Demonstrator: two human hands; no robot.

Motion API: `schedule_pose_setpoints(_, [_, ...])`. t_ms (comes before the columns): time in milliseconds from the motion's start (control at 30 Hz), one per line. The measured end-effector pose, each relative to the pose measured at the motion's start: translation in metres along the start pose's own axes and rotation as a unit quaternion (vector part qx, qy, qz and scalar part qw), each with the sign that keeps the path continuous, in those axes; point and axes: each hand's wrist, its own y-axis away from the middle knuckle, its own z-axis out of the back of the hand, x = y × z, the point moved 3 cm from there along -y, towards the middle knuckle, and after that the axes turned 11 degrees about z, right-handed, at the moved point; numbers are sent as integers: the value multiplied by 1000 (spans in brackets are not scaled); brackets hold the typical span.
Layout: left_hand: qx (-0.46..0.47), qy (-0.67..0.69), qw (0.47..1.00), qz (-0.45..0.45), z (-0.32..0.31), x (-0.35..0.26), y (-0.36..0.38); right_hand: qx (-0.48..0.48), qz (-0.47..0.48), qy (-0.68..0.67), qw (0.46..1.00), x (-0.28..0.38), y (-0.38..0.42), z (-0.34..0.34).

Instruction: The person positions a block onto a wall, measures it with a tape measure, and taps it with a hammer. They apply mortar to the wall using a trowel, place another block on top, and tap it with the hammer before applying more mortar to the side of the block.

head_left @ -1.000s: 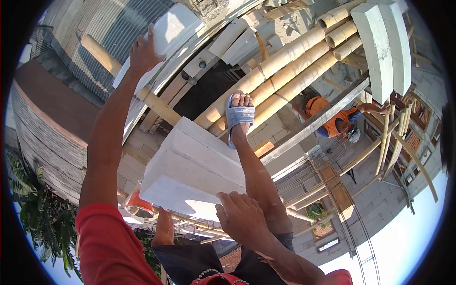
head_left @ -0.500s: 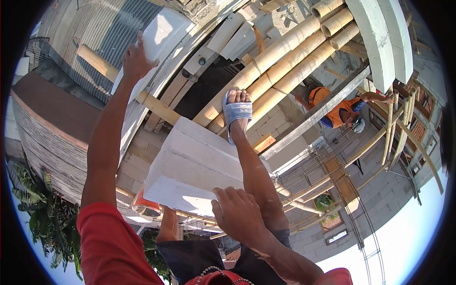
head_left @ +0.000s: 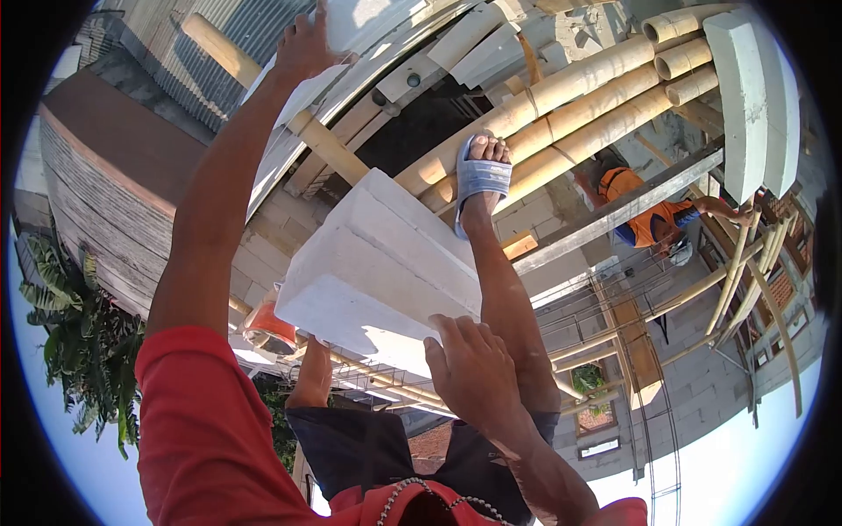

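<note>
My left hand (head_left: pixel 305 51) rests with spread fingers on a pale block (head_left: pixel 358 21) at the upper left, beside a bamboo pole (head_left: pixel 329 147). At the centre a stack of white blocks (head_left: pixel 377 254) lies in front of my legs. My right hand (head_left: pixel 474 364) is over my thigh, just beyond the lower right end of that stack, its fingers loosely curved and slightly apart, nothing visible in it. My sandalled foot (head_left: pixel 484 180) stands on thick bamboo poles (head_left: pixel 561 118).
A co-worker in an orange vest (head_left: pixel 645 206) is below at the right, near bamboo scaffolding (head_left: pixel 732 254). Two pale blocks (head_left: pixel 745 105) stand at the upper right. An orange bucket (head_left: pixel 270 331) is left of the stack; a grey beam (head_left: pixel 623 206) crosses on the right.
The view has shifted, so the stack and poles sit further right. My left hand appears higher in view, still on the pale block. The fingers of my right hand have loosened a little.
</note>
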Motion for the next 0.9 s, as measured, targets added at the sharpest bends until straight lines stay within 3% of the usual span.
schedule_pose_setpoints(67, [-14, 51, 993, -103, -15, 29, -15, 14, 1, -7, 1000, 2, -1, -1])
schedule_pose_setpoints(100, [235, 100, 961, 102, 74, 0, 33, 16, 0, -9, 1000, 1, -2, -2])
schedule_pose_setpoints(200, [186, 108, 974, 68, 5, 87, 6, 17, -1, -4, 1000, 0, -2, -7])
schedule_pose_setpoints(300, [6, 124, 991, 51, -43, 172, -1, 21, -6, 4, 1000, 3, -4, -11])
schedule_pose_setpoints(367, [191, 221, 944, 154, -24, 191, 16, 22, -12, -1, 1000, 4, -5, -14])
schedule_pose_setpoints(400, [226, 291, 910, 191, -21, 188, 30, 23, -8, 2, 1000, 5, -5, -16])
schedule_pose_setpoints(433, [254, 356, 869, 232, -18, 184, 44, 22, -5, 6, 1000, 4, -5, -17])
schedule_pose_setpoints(500, [197, 524, 776, 289, -37, 160, 64, 22, -9, 11, 1000, 4, -8, -15])
schedule_pose_setpoints(600, [188, 442, 827, 293, -53, 158, 54, 32, -24, 11, 999, 8, -8, -12])
schedule_pose_setpoints(733, [223, 484, 803, 268, -56, 157, 53, 23, -19, 6, 1000, 8, -11, -10])
schedule_pose_setpoints(833, [196, 419, 834, 300, -62, 163, 47, 19, -14, 18, 1000, 9, -13, -10])
schedule_pose_setpoints(900, [196, 476, 804, 297, -49, 151, 62, 20, -10, 20, 1000, 11, -7, -11])
